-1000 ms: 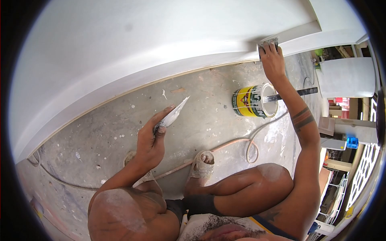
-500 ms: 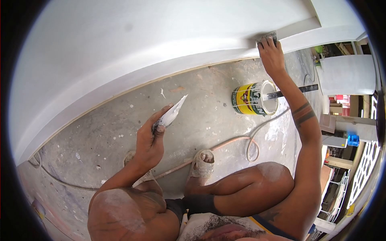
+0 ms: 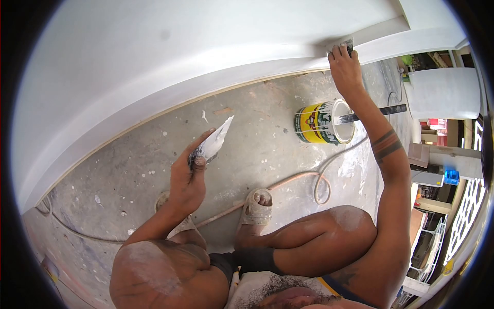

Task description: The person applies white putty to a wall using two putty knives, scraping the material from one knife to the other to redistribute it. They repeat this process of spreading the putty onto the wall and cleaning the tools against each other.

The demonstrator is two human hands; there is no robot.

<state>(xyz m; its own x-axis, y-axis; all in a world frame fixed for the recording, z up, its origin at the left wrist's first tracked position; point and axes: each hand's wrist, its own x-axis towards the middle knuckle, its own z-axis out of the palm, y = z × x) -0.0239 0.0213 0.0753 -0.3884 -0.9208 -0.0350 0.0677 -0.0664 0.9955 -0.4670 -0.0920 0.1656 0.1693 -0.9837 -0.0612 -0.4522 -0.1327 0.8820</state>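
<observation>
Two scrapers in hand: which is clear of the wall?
The white-smeared scraper in the left hand, held over the floor; the other scraper, in the right hand, is against the white wall.

Right arm (image 3: pixel 389 149) outstretched, left fingers (image 3: pixel 187 151) in grip

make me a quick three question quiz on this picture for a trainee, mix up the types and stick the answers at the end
1. Multiple choice: what colour shows on the face of the blade in the left hand?
a) red
b) white
c) green

2. Short answer: what on the floor curls into a loop to the right of the sandalled feet?

3. True or false: the right hand is inside the bucket.

Key
1. b
2. The hose.
3. False: it grips a flat tool up at the white surface, apart from the bucket.
</observation>
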